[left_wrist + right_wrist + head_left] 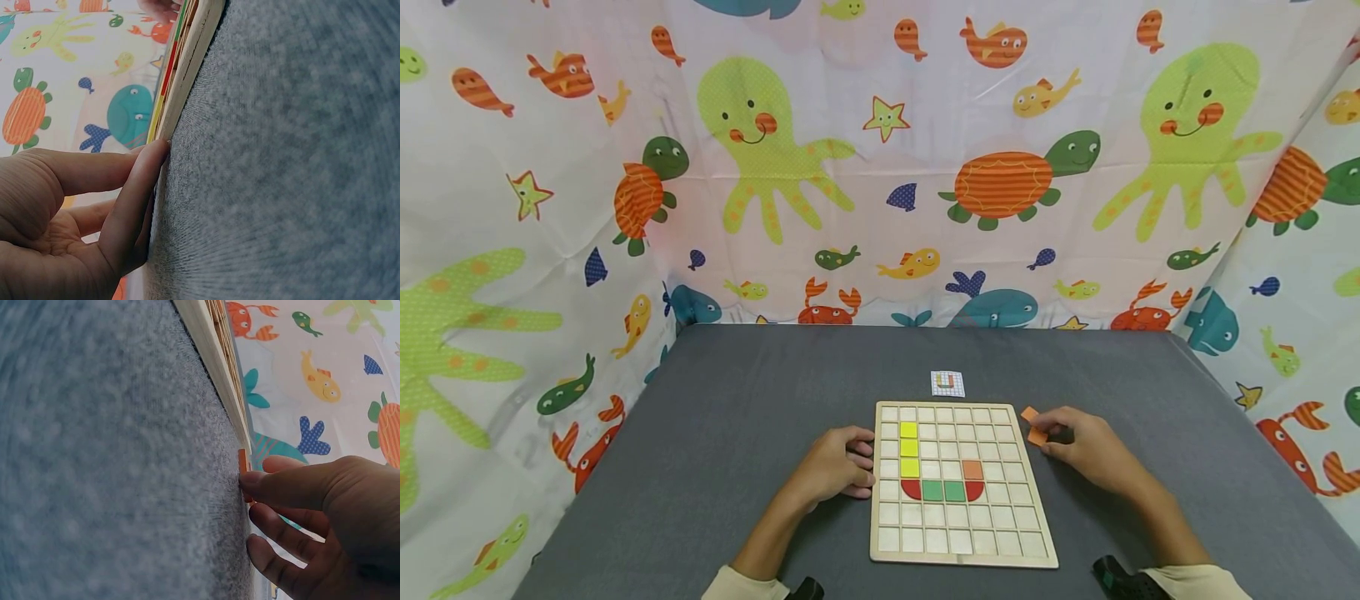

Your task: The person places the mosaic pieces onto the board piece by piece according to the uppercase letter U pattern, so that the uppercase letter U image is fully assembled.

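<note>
A wooden grid board [925, 542] lies on the table, with yellow squares [908, 447], red rounded corner tiles [911, 490], green squares [932, 491] and one orange square [972, 470] in its cells. Beside its left edge is my left hand [835, 462], fingers loosely bent and touching the rim; the left wrist view shows this hand [94, 212] at the board's side. At the right edge, my right hand [1090, 446] pinches an orange square tile [1037, 437] between thumb and fingers, low over the cloth. Another orange tile [1029, 413] lies just behind it.
A small printed pattern card [947, 383] lies behind the board. Grey cloth [775, 375] covers the table. A curtain with sea animals [880, 167] hangs at the back and both sides.
</note>
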A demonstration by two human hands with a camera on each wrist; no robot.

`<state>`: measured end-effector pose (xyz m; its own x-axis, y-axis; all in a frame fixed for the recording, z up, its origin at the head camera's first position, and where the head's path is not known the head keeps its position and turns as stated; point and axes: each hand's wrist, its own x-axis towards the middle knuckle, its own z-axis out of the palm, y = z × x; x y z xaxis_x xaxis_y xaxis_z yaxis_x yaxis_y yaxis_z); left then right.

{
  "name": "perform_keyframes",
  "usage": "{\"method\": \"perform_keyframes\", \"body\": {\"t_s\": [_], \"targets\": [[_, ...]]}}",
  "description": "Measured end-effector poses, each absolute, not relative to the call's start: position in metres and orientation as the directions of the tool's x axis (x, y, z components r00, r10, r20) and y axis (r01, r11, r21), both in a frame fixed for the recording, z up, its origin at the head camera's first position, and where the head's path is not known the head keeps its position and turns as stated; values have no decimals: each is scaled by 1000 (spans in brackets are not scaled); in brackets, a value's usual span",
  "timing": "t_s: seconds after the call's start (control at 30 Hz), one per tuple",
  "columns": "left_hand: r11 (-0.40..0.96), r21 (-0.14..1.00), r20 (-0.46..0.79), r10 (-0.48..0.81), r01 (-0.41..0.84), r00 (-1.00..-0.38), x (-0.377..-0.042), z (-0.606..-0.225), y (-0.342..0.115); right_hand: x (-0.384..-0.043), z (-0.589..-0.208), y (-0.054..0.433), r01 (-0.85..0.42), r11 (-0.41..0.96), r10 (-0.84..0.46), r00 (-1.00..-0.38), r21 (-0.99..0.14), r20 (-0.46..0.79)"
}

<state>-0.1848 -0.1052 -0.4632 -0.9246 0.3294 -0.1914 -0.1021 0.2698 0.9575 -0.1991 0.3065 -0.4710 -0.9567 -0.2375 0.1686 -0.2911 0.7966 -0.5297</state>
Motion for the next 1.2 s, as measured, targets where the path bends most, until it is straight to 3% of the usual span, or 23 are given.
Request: {"method": "perform_keyframes", "body": {"t_s": [1.2], "targets": [[266, 959, -190, 333, -102, -923, -186, -465, -106, -197, -462, 293, -258, 806, -234, -966, -532, 114]]}}
